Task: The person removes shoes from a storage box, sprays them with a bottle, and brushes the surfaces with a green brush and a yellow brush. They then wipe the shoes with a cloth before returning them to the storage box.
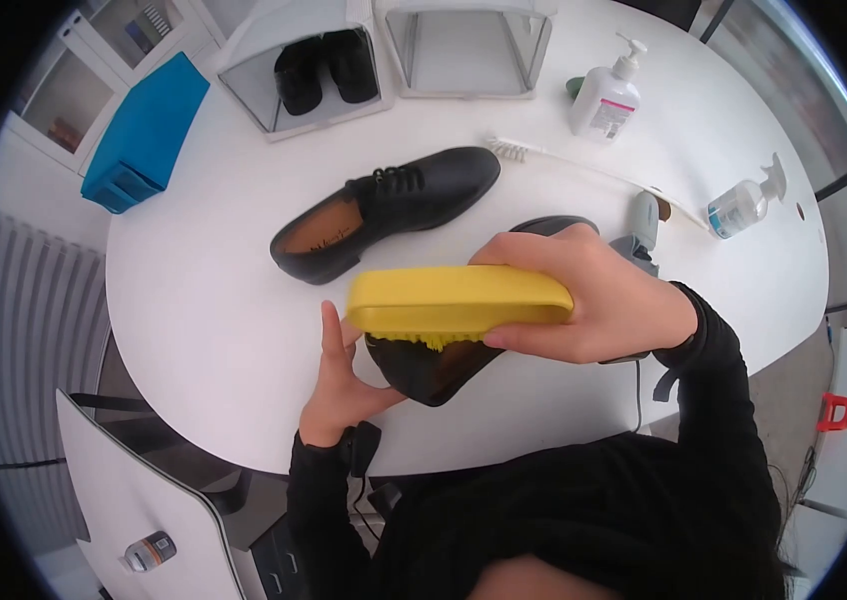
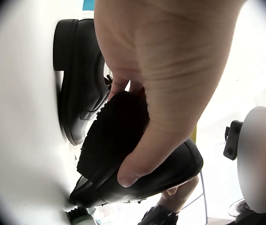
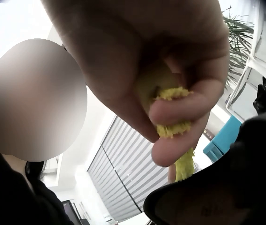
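Note:
My right hand [image 1: 616, 300] grips a yellow brush [image 1: 459, 290] by its thick back, with yellow bristles facing down at the heel end of a black leather shoe [image 1: 422, 378]. In the right wrist view the fingers [image 3: 179, 108] curl over the bristles, close above the shoe's opening. My left hand [image 1: 339, 388] holds this shoe around its heel, the thumb [image 2: 137, 164] lying along the side near the sole. The shoe is tilted, and the brush hides much of its middle in the head view. Its mate, a black lace-up shoe [image 1: 434, 195], stands on the white table beyond the brush.
White-framed boxes [image 1: 469, 55] stand at the back, one containing black footwear [image 1: 324, 75]. To the right are a pump bottle [image 1: 606, 100], a long white brush [image 1: 584, 168], a spray bottle [image 1: 742, 208] and a grey device [image 1: 644, 225]. A blue case [image 1: 149, 130] lies back left.

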The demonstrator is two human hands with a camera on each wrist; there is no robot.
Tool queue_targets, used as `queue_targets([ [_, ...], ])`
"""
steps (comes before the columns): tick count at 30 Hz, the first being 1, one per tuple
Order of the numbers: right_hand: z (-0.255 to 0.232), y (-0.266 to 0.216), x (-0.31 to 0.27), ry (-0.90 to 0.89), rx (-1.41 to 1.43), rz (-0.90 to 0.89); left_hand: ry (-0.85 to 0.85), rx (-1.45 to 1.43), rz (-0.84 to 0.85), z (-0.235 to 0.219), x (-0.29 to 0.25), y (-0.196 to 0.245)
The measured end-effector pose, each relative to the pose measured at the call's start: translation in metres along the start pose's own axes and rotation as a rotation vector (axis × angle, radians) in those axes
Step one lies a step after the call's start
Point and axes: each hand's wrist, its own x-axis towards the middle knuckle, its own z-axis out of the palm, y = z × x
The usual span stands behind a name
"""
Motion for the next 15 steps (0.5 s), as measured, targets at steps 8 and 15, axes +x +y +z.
queue_targets([
  [8,-0.039,0.023,-0.030,0.030,0.285,0.663,-0.068,0.016,0.058,-0.003,0.025,0.015],
  [15,-0.075,0.059,-0.083,0.378,0.141,0.922,-0.063,0.045,-0.058,-0.006,0.033,0.008],
])
